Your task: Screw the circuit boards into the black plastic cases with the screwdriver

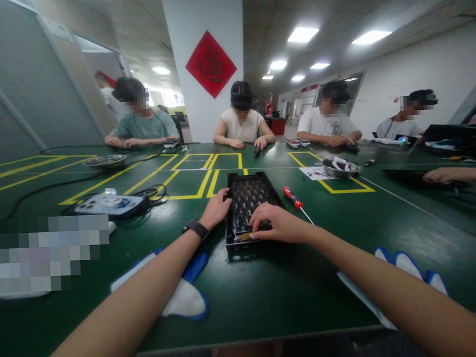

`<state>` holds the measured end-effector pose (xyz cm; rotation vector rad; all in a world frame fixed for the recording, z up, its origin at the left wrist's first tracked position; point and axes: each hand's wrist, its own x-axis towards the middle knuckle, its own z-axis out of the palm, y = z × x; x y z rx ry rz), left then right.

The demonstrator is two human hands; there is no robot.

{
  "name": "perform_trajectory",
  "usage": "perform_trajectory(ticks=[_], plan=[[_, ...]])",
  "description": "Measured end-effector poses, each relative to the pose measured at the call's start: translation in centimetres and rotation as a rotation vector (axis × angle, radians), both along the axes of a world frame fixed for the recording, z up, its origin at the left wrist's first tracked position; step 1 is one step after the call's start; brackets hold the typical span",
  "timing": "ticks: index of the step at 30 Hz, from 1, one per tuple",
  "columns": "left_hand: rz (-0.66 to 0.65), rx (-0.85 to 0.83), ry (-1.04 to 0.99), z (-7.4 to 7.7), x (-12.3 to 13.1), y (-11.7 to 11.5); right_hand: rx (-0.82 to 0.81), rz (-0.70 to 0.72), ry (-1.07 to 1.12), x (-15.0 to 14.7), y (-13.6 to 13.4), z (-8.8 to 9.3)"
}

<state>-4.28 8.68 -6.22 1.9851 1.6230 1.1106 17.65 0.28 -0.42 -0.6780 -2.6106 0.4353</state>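
A black rectangular case (244, 246), open at the top, lies on the green table in front of me. Rows of dark, shiny shapes fill its inside. My left hand (218, 208), with a dark watch on the wrist, grips the case's left wall. At the near end, the fingers of my right hand (277, 222) are pinched at a small yellow-brown board (246, 236) inside the case. The right fingertips are partly hidden. To the right of the case lies a screwdriver (293, 197) with a red and black handle.
White-and-blue work gloves lie under my left forearm (188, 299) and right forearm (410, 271). A phone-like device (111, 204) with cables sits at left. Metal bowls (105, 162) (342, 168) stand farther back. Several people sit around the table; a co-worker's hand (439, 175) touches a black panel at right.
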Motion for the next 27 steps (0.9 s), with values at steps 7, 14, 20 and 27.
perform_trajectory(ticks=[7,14,20,27], plan=[[-0.007,0.006,-0.001,-0.04,-0.06,0.00,0.006,0.002,-0.070,-0.05,-0.18,0.12],[0.009,0.003,0.026,0.21,0.06,-0.25,0.001,0.002,-0.044,0.02,-0.11,-0.03],[-0.001,0.010,0.025,0.14,-0.04,-0.25,0.020,0.014,-0.059,-0.01,-0.14,0.00],[0.005,0.008,0.032,-0.01,-0.06,-0.02,-0.013,-0.011,-0.024,0.13,-0.20,0.02]])
